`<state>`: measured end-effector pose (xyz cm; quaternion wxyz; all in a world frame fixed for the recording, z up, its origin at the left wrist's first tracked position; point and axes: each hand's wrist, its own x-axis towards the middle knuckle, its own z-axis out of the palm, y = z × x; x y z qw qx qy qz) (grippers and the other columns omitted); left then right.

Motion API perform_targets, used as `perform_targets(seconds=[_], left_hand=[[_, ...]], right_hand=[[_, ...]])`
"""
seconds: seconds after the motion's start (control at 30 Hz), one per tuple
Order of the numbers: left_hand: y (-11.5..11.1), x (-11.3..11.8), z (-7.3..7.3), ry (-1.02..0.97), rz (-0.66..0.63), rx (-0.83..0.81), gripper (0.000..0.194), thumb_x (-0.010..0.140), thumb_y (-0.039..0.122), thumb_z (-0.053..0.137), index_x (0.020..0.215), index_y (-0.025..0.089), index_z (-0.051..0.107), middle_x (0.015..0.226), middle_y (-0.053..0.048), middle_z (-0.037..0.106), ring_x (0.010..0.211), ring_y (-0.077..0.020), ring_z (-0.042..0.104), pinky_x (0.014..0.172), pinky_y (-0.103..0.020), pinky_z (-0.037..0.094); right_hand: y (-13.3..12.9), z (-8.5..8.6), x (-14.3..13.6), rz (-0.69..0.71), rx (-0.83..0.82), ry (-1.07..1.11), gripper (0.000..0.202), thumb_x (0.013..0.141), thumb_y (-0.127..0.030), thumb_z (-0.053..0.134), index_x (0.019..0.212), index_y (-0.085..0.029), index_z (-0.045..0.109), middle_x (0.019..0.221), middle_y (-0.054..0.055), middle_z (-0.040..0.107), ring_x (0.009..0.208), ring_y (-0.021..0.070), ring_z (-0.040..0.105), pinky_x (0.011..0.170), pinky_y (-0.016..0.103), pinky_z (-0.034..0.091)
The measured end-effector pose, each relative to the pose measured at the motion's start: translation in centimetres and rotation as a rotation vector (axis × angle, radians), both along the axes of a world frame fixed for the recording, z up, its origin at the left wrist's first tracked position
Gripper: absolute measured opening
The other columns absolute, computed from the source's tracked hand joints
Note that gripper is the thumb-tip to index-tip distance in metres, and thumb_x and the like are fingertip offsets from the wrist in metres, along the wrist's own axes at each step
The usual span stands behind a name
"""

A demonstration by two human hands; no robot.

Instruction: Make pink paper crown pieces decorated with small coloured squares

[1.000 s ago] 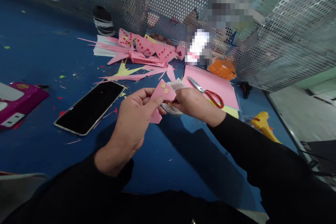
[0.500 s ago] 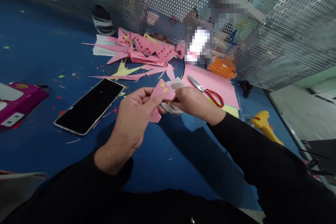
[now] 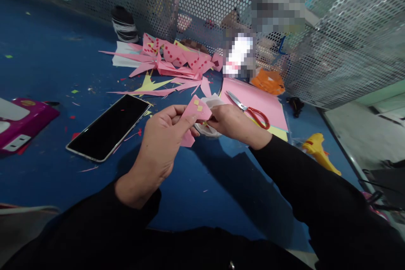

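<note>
My left hand (image 3: 163, 139) grips a folded pink paper piece (image 3: 200, 112) between thumb and fingers; small yellow diamonds show on its face. My right hand (image 3: 232, 122) is closed at the paper's right edge, its fingertips pressed together over a white crumpled container (image 3: 209, 130). Whatever those fingertips hold is too small or hidden to name. Part of the container is covered by the paper and my right hand. Just right of it, red-handled scissors (image 3: 253, 114) lie on a stack of pink and yellow sheets (image 3: 268, 103).
A black-screened phone (image 3: 109, 128) lies left of my hands, beyond it a magenta device (image 3: 30, 122). Pink paper cutouts (image 3: 180, 61) and a dark thread spool (image 3: 124, 24) stand near the perforated metal screen (image 3: 209, 4). Orange paper (image 3: 268, 81) and a yellow glue gun (image 3: 321, 153) are to the right.
</note>
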<state>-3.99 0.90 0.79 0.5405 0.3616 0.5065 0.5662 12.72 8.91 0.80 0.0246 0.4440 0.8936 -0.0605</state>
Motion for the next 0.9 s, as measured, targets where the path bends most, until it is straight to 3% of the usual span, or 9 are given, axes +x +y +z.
perform_targets(seconds=[0.27, 0.5, 0.7, 0.9], left_hand=[[0.0, 0.1, 0.2, -0.005, 0.010, -0.006, 0.020, 0.074, 0.033, 0.081, 0.085, 0.017, 0.075, 0.065, -0.001, 0.068, 0.058, -0.0128, 0.057, 0.054, -0.023, 0.045], [0.1, 0.1, -0.3, -0.008, -0.051, 0.009, 0.026, 0.074, 0.040, 0.083, 0.085, 0.019, 0.073, 0.063, -0.001, 0.067, 0.059, -0.0136, 0.058, 0.055, -0.023, 0.047], [-0.5, 0.4, -0.5, 0.140, -0.237, 0.007, 0.024, 0.078, 0.037, 0.077, 0.090, 0.017, 0.073, 0.059, 0.000, 0.065, 0.053, -0.0129, 0.055, 0.050, -0.021, 0.041], [-1.3, 1.1, -0.4, 0.182, -0.341, 0.014, 0.020, 0.079, 0.035, 0.074, 0.087, 0.016, 0.073, 0.060, 0.000, 0.065, 0.052, -0.0109, 0.054, 0.049, -0.019, 0.040]], right_hand=[[-0.2, 0.3, 0.2, -0.130, 0.001, 0.202, 0.015, 0.084, -0.010, 0.054, 0.073, -0.018, 0.057, 0.069, -0.001, 0.054, 0.061, 0.0112, 0.040, 0.061, 0.029, 0.027], [-0.8, 1.8, 1.4, -0.294, -0.097, 0.735, 0.006, 0.083, -0.015, 0.054, 0.082, -0.018, 0.059, 0.075, 0.001, 0.062, 0.067, 0.0133, 0.056, 0.064, 0.028, 0.040], [-4.8, 3.0, 2.6, -0.411, -0.247, 1.048, 0.010, 0.086, -0.026, 0.058, 0.080, -0.018, 0.060, 0.074, 0.001, 0.064, 0.070, 0.0127, 0.060, 0.068, 0.029, 0.048], [-9.7, 1.4, 3.9, -0.535, -0.271, 1.194, 0.014, 0.085, -0.033, 0.063, 0.083, -0.019, 0.063, 0.070, -0.001, 0.063, 0.065, 0.0125, 0.057, 0.062, 0.027, 0.046]])
